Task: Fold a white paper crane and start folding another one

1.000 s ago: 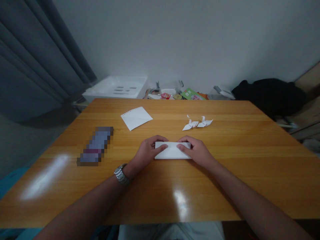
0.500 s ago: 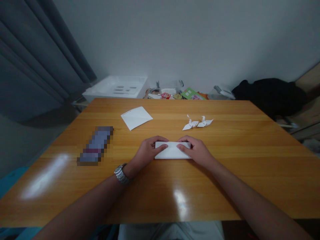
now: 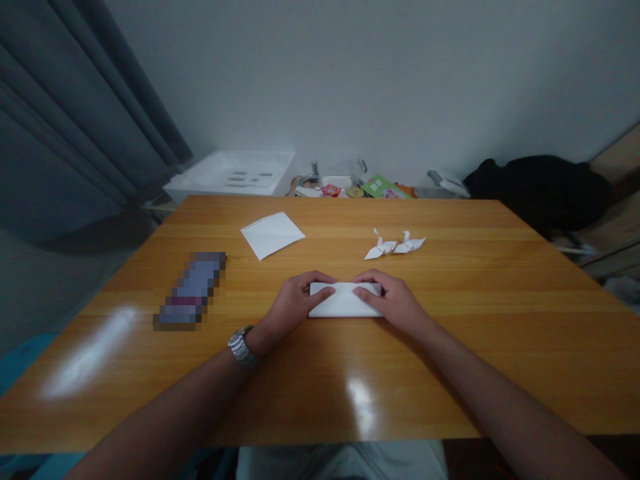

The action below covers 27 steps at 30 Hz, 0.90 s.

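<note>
Head view: folded paper (image 3: pixel 344 303) stretches sideways; left hand (image 3: pixel 298 297) and right hand (image 3: pixel 395 298) pinch it.

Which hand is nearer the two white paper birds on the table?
Right. The right hand is on the near side of the paper birds, apart from them; the left hand is also on that side but farther left.

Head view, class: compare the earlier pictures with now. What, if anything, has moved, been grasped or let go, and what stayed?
Nothing has visibly moved; nothing was taken hold of or let go. The left hand and right hand still hold the white folded rectangular paper; the white paper sheet and two white folded-paper birds stayed in place.
</note>
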Each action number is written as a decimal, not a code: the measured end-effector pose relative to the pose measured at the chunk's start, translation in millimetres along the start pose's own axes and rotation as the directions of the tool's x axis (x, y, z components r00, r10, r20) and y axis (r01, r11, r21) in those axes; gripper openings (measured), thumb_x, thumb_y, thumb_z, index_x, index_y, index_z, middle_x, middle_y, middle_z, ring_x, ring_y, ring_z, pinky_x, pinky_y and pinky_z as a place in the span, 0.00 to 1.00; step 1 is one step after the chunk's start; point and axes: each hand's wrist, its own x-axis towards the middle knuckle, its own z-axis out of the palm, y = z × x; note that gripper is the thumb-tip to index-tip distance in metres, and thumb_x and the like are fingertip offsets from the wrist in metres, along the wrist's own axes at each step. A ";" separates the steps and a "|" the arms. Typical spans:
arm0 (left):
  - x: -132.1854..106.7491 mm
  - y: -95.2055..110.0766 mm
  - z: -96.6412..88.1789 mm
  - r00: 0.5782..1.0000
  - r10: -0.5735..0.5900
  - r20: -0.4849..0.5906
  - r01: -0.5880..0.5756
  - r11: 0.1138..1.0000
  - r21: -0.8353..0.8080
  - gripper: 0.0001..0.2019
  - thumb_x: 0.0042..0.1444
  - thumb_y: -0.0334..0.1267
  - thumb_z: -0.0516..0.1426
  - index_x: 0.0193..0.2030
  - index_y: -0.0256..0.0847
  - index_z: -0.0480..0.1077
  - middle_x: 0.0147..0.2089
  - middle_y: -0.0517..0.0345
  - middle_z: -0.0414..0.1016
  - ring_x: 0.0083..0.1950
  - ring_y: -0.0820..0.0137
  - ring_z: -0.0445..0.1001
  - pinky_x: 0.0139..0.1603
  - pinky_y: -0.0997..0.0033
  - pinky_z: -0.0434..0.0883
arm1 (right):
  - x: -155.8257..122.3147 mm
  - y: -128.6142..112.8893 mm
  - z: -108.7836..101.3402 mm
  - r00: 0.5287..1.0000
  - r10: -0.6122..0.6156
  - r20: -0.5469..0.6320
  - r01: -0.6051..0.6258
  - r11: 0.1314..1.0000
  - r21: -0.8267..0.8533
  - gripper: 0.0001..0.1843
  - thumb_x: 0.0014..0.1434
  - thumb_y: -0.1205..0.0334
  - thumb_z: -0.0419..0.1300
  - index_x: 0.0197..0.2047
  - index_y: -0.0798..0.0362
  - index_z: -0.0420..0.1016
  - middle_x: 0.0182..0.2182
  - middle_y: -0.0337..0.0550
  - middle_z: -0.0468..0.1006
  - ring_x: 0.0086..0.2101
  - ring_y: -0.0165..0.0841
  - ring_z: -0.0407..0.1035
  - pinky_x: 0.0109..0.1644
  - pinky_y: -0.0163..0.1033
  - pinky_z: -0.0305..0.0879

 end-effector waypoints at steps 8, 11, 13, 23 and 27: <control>-0.1 -3.1 0.3 1.000 0.019 0.005 -0.019 1.000 0.015 0.12 0.61 0.45 0.61 0.45 0.42 0.80 0.42 0.58 0.83 0.33 0.70 0.72 0.33 0.73 0.65 | -1.2 2.0 1.0 1.000 -0.008 0.013 0.008 1.000 -0.030 0.11 0.62 0.55 0.62 0.46 0.50 0.78 0.40 0.43 0.82 0.39 0.37 0.75 0.44 0.39 0.67; -0.5 -2.7 0.9 1.000 0.017 -0.001 -0.017 1.000 0.025 0.12 0.61 0.45 0.61 0.46 0.43 0.80 0.42 0.58 0.83 0.34 0.69 0.74 0.35 0.72 0.67 | -1.3 2.3 1.1 1.000 -0.015 0.015 0.015 0.999 -0.047 0.11 0.63 0.55 0.62 0.46 0.50 0.78 0.40 0.43 0.82 0.39 0.37 0.75 0.45 0.40 0.68; -0.9 -0.9 1.1 1.000 0.025 -0.008 -0.025 1.000 0.018 0.12 0.61 0.44 0.61 0.47 0.43 0.80 0.43 0.58 0.83 0.37 0.68 0.76 0.37 0.72 0.69 | -1.4 2.0 0.9 0.999 -0.029 0.013 0.030 0.998 -0.057 0.11 0.63 0.56 0.62 0.46 0.50 0.78 0.41 0.43 0.82 0.40 0.37 0.75 0.46 0.40 0.68; -0.6 -1.3 1.8 0.998 0.063 -0.008 -0.063 0.998 -0.031 0.12 0.61 0.43 0.61 0.47 0.43 0.81 0.48 0.55 0.83 0.48 0.64 0.79 0.51 0.67 0.73 | -1.6 -1.2 -0.2 0.999 -0.052 0.006 0.052 0.996 -0.068 0.11 0.64 0.57 0.62 0.47 0.49 0.80 0.43 0.44 0.84 0.42 0.38 0.76 0.48 0.41 0.69; -1.1 -1.6 1.7 0.998 0.061 -0.004 -0.061 0.998 -0.031 0.11 0.62 0.43 0.61 0.47 0.44 0.81 0.48 0.56 0.83 0.48 0.64 0.79 0.49 0.69 0.72 | -1.6 -0.4 -0.6 0.999 -0.044 0.005 0.044 0.997 -0.069 0.11 0.64 0.56 0.62 0.47 0.49 0.80 0.42 0.44 0.84 0.41 0.37 0.76 0.46 0.41 0.69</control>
